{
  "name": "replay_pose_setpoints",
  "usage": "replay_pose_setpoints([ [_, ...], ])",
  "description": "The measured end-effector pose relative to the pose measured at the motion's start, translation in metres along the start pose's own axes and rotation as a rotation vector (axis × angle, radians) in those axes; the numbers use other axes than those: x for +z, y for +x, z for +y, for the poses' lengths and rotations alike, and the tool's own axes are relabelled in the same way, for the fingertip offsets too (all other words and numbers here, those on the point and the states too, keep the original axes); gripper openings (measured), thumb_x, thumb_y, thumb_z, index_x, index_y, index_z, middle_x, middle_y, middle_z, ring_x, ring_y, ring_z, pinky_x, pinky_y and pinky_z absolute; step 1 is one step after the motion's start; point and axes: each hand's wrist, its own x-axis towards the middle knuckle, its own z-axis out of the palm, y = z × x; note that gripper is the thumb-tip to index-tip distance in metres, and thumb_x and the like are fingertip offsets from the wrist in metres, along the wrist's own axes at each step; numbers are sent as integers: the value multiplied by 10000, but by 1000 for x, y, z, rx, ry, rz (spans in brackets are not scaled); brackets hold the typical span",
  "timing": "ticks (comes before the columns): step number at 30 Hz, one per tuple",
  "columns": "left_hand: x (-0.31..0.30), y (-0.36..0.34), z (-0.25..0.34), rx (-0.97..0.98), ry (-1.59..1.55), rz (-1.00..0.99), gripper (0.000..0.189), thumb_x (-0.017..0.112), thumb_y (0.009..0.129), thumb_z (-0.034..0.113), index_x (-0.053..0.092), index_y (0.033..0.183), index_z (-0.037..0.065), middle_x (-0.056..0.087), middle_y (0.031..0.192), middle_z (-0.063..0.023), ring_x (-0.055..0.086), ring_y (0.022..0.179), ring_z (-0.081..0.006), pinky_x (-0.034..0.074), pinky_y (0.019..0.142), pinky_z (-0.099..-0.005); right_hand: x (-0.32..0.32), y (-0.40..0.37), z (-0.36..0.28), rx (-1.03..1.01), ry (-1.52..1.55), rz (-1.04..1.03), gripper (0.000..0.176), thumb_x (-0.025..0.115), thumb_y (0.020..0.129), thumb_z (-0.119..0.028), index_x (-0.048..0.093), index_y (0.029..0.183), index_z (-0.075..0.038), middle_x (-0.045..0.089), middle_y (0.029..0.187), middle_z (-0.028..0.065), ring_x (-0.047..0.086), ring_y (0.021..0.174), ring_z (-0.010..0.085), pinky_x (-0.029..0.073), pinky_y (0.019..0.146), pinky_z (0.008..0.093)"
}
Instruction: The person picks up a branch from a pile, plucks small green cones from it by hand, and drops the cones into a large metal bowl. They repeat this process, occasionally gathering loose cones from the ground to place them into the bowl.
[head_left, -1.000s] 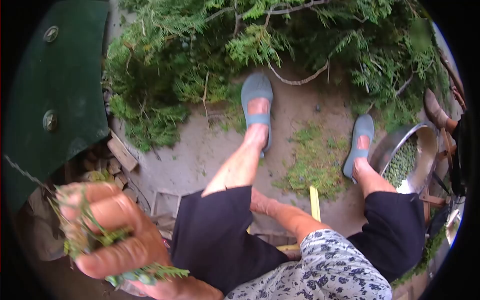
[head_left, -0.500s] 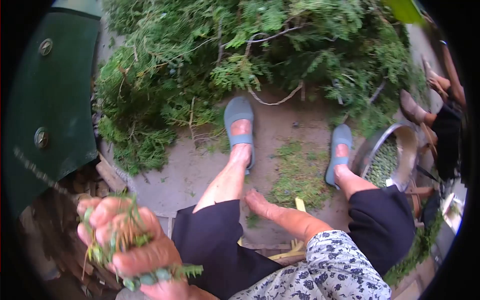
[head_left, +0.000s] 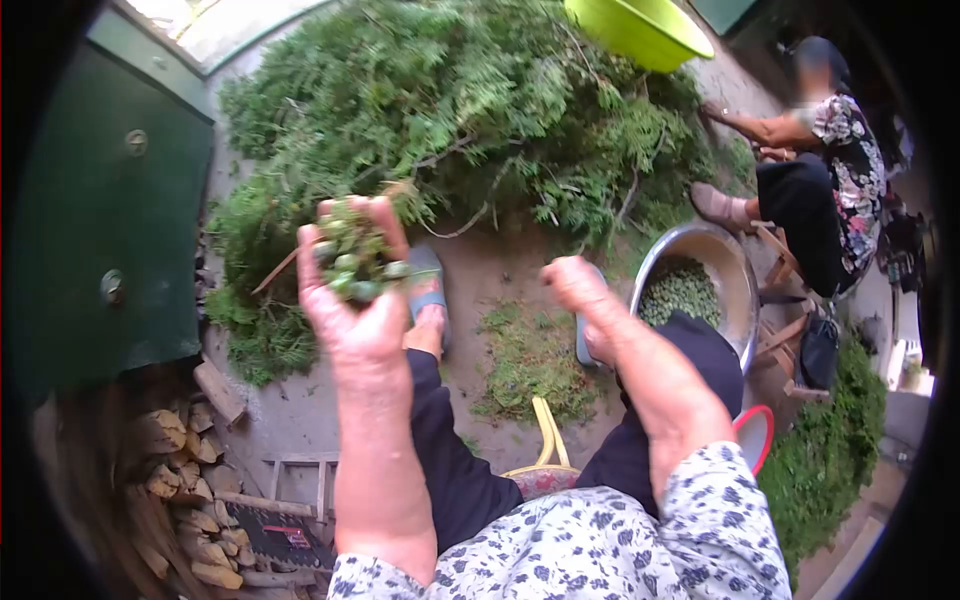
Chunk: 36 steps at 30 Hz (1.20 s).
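Observation:
Palm up, my left hand (head_left: 355,300) is cupped around a handful of small green cones (head_left: 350,285) mixed with bits of evergreen leaf. It is raised in front of the pile of cut evergreen branches (head_left: 480,120). My right hand (head_left: 578,285) is curled closed above my right shoe, to the left of a metal basin (head_left: 738,275). Whether anything is inside its fingers cannot be seen. Similar green cones lie in the basin. Leaf scraps (head_left: 530,360) are scattered on the ground between my feet.
At the right, another person (head_left: 830,190) sits with an arm reaching toward the branches. A yellow-green tub (head_left: 645,30) is behind the pile. Green metal doors (head_left: 110,220) and split firewood (head_left: 195,480) are at the left. More greenery (head_left: 820,460) lies at lower right.
My left hand has moved up and right from the lower left, turning palm up with the cones. My right hand has risen from low between my legs toward the basin. The view has shifted.

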Motion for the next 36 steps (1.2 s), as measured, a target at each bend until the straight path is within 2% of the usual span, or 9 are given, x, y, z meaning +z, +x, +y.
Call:
replay_pose_setpoints([
  [1,1,1,-7,-21,6,-36,189,632,821,133,638,967,13,654,970,-146,602,972,-316,467,936,-490,-2,8,34,189,94,-20,273,574,672,-72,679,920,-114,649,875,166,632,866,317,514,750,384],
  [7,0,-3,-48,-87,67,-54,183,587,856,175,646,939,22,672,924,-118,628,924,-273,492,909,-479,-96,-112,145,76,-115,371,179,559,630,-67,662,773,-38,610,758,208,589,777,388,470,698,462],
  [11,4,-12,-81,-142,116,-32,191,562,877,201,640,943,40,663,911,-122,628,907,-277,515,874,-469,-107,-188,149,455,-190,148,246,677,693,-238,679,851,-48,645,889,174,618,897,332,493,786,430],
  [13,5,-12,-94,-166,132,-26,191,559,880,207,637,937,42,661,904,-122,628,898,-280,518,867,-468,-96,-189,154,305,-160,451,269,674,728,-230,672,945,-72,647,914,154,629,850,323,507,756,410],
  [17,8,-3,-122,-187,152,29,186,566,870,222,649,905,60,670,884,-111,634,883,-272,528,839,-465,-147,-146,44,120,1127,609,419,620,851,-307,559,1154,-24,623,878,83,634,650,154,484,495,251],
  [21,17,13,-138,-204,124,51,164,592,845,230,650,884,82,668,881,-103,633,868,-272,518,840,-470,-152,-108,-52,7,1684,569,643,552,864,-524,460,1243,-13,552,790,46,544,493,86,375,353,189],
  [28,12,35,-142,-123,232,21,182,559,888,240,627,957,87,655,916,-112,625,885,-267,532,804,-439,-162,-67,-101,-13,1875,641,543,529,872,-537,551,1085,-39,533,737,-16,454,518,35,333,403,201],
  [30,8,39,-140,-106,241,38,196,560,891,244,612,982,79,654,928,-121,628,876,-273,531,803,-437,-158,-47,-105,-50,1861,913,459,513,905,-485,593,1012,-46,537,733,-43,435,588,29,351,487,206],
  [36,-5,42,-131,-147,217,95,200,555,897,243,603,984,69,640,933,-120,621,874,-268,545,784,-423,-168,-48,-102,-47,1731,887,386,519,928,-409,640,892,-44,513,695,-78,397,589,16,319,515,184],
])
